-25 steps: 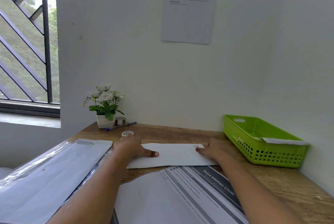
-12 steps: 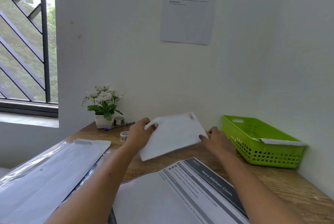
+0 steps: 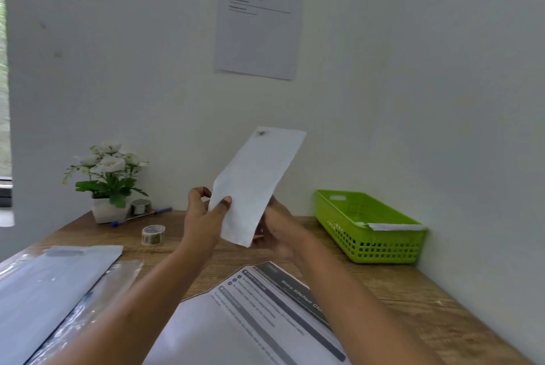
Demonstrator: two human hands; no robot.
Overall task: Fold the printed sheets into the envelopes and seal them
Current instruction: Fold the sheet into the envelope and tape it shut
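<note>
Above the wooden desk [image 3: 383, 282], both hands' grip [image 3: 206, 217] [image 3: 280, 229] seemingly pinching a flat white envelope [image 3: 253, 185].

The envelope [image 3: 255, 185] is matt white paper, faintly mottled; the desk [image 3: 418, 300] is grained wood with a dull finish; the basket [image 3: 368, 235] is smooth green plastic, perforated along its wall; the sleeve [image 3: 97, 300] at the left is glossy clear plastic; the printed sheets [image 3: 259, 314] are smooth paper.
</note>
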